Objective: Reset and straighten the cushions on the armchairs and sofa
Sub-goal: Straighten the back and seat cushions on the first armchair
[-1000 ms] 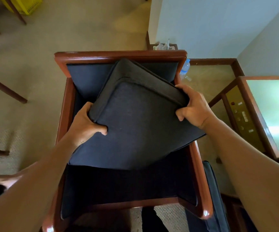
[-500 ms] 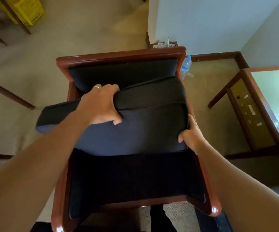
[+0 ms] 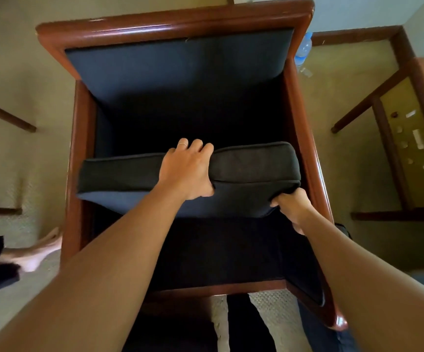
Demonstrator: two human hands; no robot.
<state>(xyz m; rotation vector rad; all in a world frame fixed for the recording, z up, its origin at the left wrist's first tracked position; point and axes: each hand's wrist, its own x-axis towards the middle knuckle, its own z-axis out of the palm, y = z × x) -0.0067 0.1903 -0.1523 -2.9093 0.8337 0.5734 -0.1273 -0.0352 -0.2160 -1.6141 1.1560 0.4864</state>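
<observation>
- While both hands hold it, the dark cushion (image 3: 254, 163) sits across the armchair (image 3: 175, 24) seat, its left end poking out over the left armrest.
- Left hand (image 3: 188, 171) is clamped over the cushion's top edge, fingers curled behind, thumb in front.
- Right hand (image 3: 292, 207) grips the lower right corner from underneath.
- 1 water bottle (image 3: 303, 48) stands on the carpet behind the chair, contents too blurry to tell.

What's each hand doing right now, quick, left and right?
Left hand: grips the top edge of the dark cushion.
Right hand: grips the cushion's lower right corner, fingers curled under it.
</observation>
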